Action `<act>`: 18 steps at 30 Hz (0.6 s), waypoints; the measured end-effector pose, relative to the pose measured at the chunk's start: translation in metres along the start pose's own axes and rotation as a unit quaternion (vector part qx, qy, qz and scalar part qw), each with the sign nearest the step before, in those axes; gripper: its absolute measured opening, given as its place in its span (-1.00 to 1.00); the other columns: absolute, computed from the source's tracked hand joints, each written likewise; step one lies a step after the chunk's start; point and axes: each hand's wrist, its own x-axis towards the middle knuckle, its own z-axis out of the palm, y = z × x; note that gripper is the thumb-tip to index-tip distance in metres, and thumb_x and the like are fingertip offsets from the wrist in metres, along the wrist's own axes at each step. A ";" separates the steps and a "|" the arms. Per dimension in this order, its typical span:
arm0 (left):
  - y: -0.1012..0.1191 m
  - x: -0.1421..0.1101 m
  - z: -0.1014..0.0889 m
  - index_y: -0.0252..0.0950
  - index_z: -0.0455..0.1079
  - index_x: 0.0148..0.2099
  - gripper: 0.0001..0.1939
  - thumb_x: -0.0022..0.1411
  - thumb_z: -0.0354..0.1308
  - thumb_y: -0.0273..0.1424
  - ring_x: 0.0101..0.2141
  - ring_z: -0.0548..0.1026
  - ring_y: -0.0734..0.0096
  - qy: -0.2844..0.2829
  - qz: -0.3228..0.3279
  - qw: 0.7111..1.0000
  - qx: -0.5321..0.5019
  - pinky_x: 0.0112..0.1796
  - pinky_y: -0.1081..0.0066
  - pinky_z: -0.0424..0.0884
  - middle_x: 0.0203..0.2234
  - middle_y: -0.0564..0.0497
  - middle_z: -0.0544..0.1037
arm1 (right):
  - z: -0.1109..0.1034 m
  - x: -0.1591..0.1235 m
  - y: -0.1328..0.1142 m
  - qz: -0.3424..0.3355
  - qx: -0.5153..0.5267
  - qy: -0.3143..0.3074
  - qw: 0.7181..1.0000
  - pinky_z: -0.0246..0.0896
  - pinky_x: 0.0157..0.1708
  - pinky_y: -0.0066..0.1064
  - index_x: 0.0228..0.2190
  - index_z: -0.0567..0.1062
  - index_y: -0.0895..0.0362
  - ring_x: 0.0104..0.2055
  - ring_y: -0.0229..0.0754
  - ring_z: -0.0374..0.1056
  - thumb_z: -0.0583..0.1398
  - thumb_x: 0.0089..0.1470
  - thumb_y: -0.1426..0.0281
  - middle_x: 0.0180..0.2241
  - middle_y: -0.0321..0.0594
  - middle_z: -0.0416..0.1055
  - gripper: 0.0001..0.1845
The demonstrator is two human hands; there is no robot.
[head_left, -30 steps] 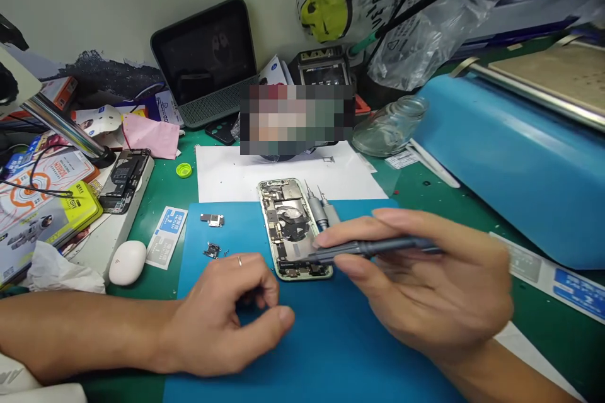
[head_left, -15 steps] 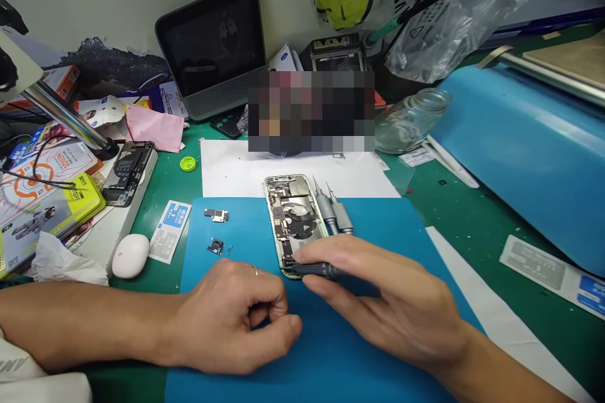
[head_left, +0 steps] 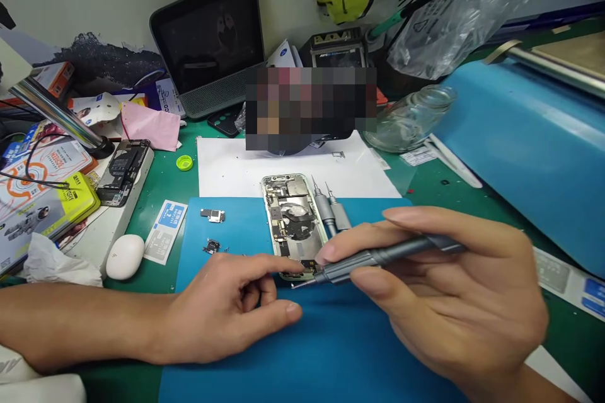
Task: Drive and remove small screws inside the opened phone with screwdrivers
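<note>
An opened phone (head_left: 302,223), its internal parts bare, lies on the blue mat (head_left: 331,340). My right hand (head_left: 454,283) grips a dark grey screwdriver (head_left: 373,258), held nearly level over the phone's lower end. Its thin tip points left, just past the bottom edge, with a small bright speck I cannot identify. Reaching out from my left hand (head_left: 231,308), the index finger is at the phone's bottom edge near the tip. The thumb is apart and the other fingers curl loosely, holding nothing. Two more screwdrivers (head_left: 331,208) lie against the phone's right side.
Small phone parts (head_left: 212,215) lie left of the phone. A white earbud case (head_left: 125,256) and a second opened phone (head_left: 123,173) are further left. Behind are white paper (head_left: 222,167), a dark-screened display (head_left: 208,38) and a glass jar (head_left: 411,119). A blue machine (head_left: 529,157) stands at right.
The screwdriver first dipped to the phone's lower end, upright, then lifted and tilted back to the right. My left index finger has stretched out to the phone's bottom edge.
</note>
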 end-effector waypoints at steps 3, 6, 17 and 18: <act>-0.002 0.000 -0.001 -0.30 0.60 0.13 -0.72 0.43 0.29 -0.39 -0.53 0.37 0.57 0.008 0.043 0.998 0.036 -0.47 0.58 0.27 -0.47 0.13 0.51 | 0.002 0.000 0.003 0.020 0.014 -0.004 1.000 0.66 -0.29 -0.41 0.13 0.51 -0.05 -0.30 -0.17 0.65 0.33 0.15 0.65 -0.27 -0.31 0.66 -0.42; -0.001 0.000 -0.002 -0.32 0.65 0.04 -0.81 0.46 0.27 -0.43 -0.41 0.50 0.50 0.008 0.078 0.994 0.073 -0.35 0.56 0.34 -0.37 0.04 0.64 | 0.002 0.000 0.003 0.029 0.016 -0.007 0.999 0.66 -0.27 -0.43 0.13 0.52 -0.05 -0.29 -0.19 0.65 0.33 0.12 0.67 -0.26 -0.32 0.66 -0.39; 0.002 0.001 -0.003 -0.38 0.65 -0.10 -0.83 0.49 0.22 -0.48 -0.43 0.49 0.52 -0.006 0.085 0.991 0.099 -0.39 0.58 0.30 -0.40 0.03 0.62 | 0.000 0.004 -0.002 0.027 0.008 -0.022 0.999 0.65 -0.28 -0.49 0.10 0.55 -0.04 -0.31 -0.20 0.65 0.39 -0.03 0.72 -0.25 -0.32 0.70 -0.30; 0.002 0.001 -0.003 -0.38 0.65 -0.11 -0.83 0.49 0.22 -0.48 -0.43 0.49 0.52 -0.005 0.086 0.992 0.097 -0.39 0.58 0.30 -0.41 0.03 0.61 | -0.001 0.005 -0.002 0.024 0.005 -0.026 0.999 0.66 -0.29 -0.48 0.11 0.55 -0.05 -0.32 -0.19 0.65 0.39 -0.03 0.72 -0.25 -0.32 0.70 -0.29</act>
